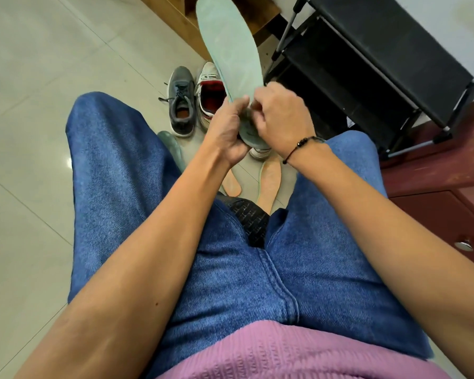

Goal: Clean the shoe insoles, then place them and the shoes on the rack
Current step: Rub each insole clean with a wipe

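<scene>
1. A grey shoe (180, 101) is seen on the tiled floor (33, 77) at centre left of the frame, touching a white shoe with a red lining (210, 91) beside it.
2. A green insole (173, 146) lies below the grey shoe, partly hidden by a denim-clad leg.
3. At centre, the heel of a pale green insole (227, 42) is gripped by the left hand (229, 132); its toe points to the top edge.
4. Two orange insoles (270, 179) lie on the floor between the knees.
5. The right hand (279, 113) is curled at the held insole's heel; whether anything is pinched cannot be told.
6. A black shoe rack (367, 64) stands at upper right.
</scene>
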Motion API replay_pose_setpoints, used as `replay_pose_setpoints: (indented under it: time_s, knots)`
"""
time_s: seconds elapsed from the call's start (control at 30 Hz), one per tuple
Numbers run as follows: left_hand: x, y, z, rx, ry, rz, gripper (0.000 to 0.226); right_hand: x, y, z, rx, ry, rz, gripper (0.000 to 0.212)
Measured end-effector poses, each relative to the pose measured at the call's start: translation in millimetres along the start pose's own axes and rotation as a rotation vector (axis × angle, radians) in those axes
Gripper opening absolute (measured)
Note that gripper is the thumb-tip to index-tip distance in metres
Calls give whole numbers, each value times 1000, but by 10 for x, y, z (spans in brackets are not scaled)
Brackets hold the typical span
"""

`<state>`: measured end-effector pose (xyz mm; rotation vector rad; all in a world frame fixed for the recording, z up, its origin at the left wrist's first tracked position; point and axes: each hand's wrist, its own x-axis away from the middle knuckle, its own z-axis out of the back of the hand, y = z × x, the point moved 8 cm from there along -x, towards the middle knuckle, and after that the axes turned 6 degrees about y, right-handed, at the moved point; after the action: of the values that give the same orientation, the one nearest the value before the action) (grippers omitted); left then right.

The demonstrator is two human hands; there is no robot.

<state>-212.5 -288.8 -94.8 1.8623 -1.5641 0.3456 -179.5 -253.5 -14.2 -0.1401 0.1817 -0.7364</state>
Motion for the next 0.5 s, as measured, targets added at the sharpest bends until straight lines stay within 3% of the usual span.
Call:
replay_pose_setpoints:
  time_s: [0.17, 0.33, 0.5]
  knots:
    - [-3, 15, 2, 101, 19, -39, 35, -47, 214, 22, -146, 120, -212, 13]
    - [7, 51, 37, 128, 51, -27, 36, 112, 52, -50, -318, -6, -104, 12]
    - [41, 28, -11, 84, -9, -34, 39, -37, 356, -30, -258, 94, -223, 13]
